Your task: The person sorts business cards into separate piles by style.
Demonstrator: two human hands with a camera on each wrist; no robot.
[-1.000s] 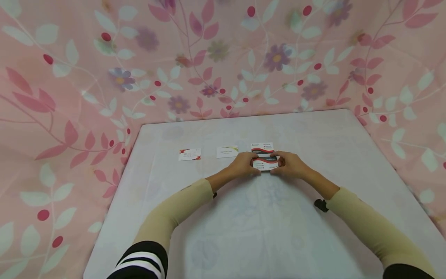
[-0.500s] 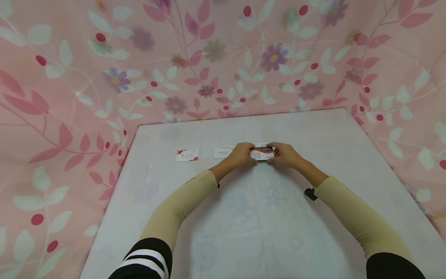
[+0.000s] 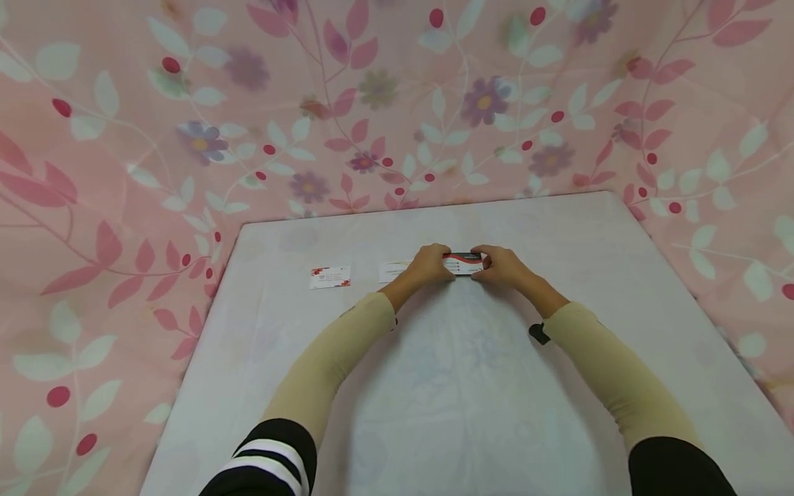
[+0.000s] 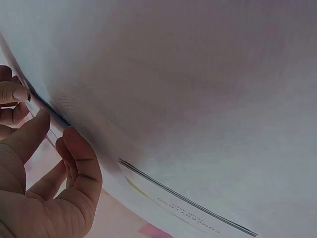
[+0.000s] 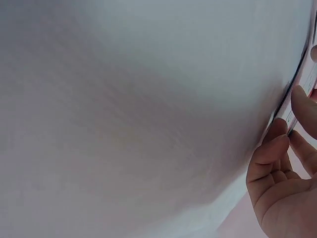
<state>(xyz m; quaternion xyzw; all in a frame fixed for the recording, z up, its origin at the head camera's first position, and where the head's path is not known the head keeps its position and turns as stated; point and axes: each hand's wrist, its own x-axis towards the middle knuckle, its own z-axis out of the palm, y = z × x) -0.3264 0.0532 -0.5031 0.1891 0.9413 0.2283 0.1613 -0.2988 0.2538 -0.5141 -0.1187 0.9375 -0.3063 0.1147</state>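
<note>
A business card (image 3: pixel 462 265) with a black band and red wave lies between both hands at the right end of a row. My left hand (image 3: pixel 428 265) pinches its left side, thumb at the near edge and fingers at the far edge. On the other side my right hand (image 3: pixel 505 267) grips it the same way. In the left wrist view, my left hand (image 4: pixel 54 183) has its thumb and fingertips at the card's end. The right wrist view has my right hand (image 5: pixel 285 173) at the opposite end. Whatever lies under the card is hidden.
A white card (image 3: pixel 392 271) with a yellow-green curve lies left of the hands, partly covered by the left forearm; its stacked edges (image 4: pixel 188 197) show in the left wrist view. Farther left is a card with red flowers (image 3: pixel 330 277). All rest on a white-covered table (image 3: pixel 471 386) before a floral curtain.
Both hands have moved the black-and-red card away from me, over a matching card that was visible behind it and is now covered. The other two cards stay put.
</note>
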